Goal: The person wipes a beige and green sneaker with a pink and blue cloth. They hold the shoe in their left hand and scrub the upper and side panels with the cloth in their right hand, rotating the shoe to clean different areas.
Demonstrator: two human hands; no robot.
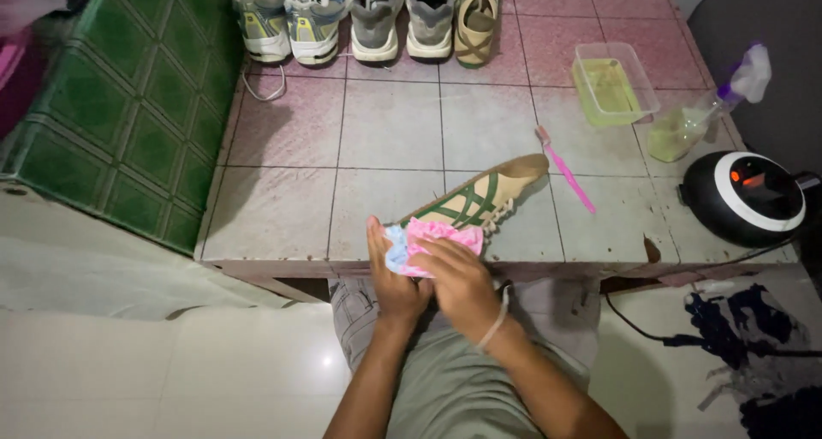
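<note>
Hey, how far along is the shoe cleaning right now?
Done: hard to tell; the tub of yellowish liquid and pink brush lie set aside on the tiled ledge. In hand: the left hand steadies the beige shoe with green stripes while the right hand presses a pink and blue cloth on its heel. Left: five shoes wait in a row behind.

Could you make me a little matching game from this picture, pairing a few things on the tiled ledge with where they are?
Things:
1. beige shoe with green stripes
2. pink toothbrush
3. clear tub of yellowish liquid
4. row of shoes

Places:
A. along the far edge of the ledge
B. lying just right of the shoe's toe
C. at the near edge, heel under the pink and blue cloth that both hands press
D. far right, beside the spray bottle

Pairs: 1-C, 2-B, 3-D, 4-A
</note>
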